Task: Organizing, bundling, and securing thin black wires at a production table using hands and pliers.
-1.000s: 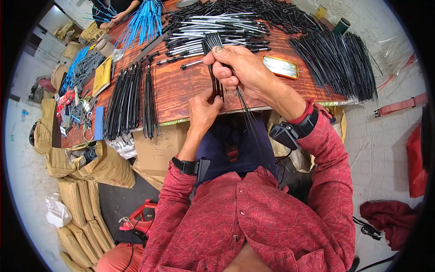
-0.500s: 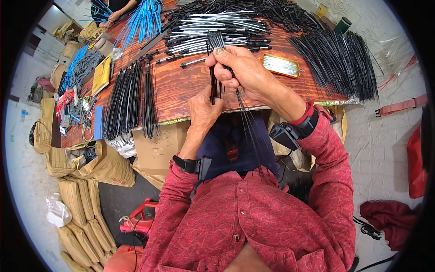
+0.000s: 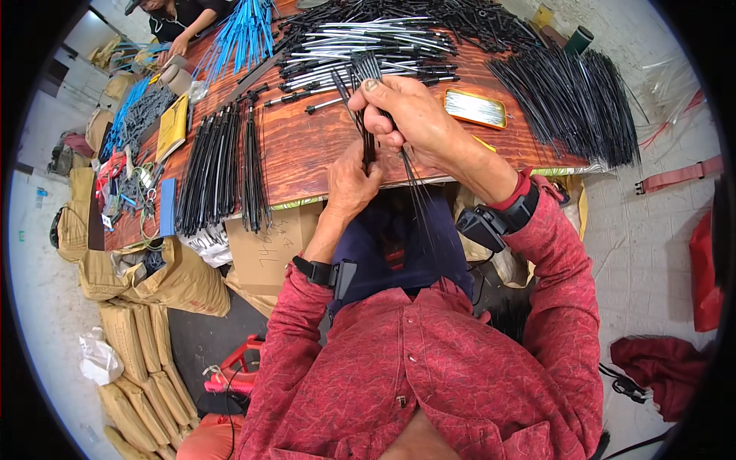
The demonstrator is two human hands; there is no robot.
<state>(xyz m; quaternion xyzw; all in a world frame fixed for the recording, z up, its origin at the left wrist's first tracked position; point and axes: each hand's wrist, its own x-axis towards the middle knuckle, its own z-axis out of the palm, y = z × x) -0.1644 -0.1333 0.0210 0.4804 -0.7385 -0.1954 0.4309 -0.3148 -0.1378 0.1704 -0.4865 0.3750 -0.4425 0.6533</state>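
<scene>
My right hand (image 3: 418, 119) is closed around a bundle of thin black rods (image 3: 368, 67), whose tops fan out above the thumb. Long thin ends (image 3: 418, 203) of the bundle hang below it toward my lap. Just below and to the left, my left hand (image 3: 353, 184) is closed on several black rods that rise beside the right fingers; their lower parts are hidden by the hand. Both hands are above the table's near edge. Slightly thicker black rods (image 3: 211, 169) lie in a row on the table to the left.
The wooden table (image 3: 295, 146) bears silver-and-black rods (image 3: 368, 46), a pile of thin black rods (image 3: 575, 103) and a yellow-rimmed tin (image 3: 475, 109). Blue rods (image 3: 238, 42) and a yellow notebook (image 3: 172, 126) lie left. A co-worker's hand (image 3: 180, 46) is at the far left.
My left hand has shifted slightly right, closer to the right hand. A black rod's top now leans out left of the bundle. The co-worker has leaned further into view.
</scene>
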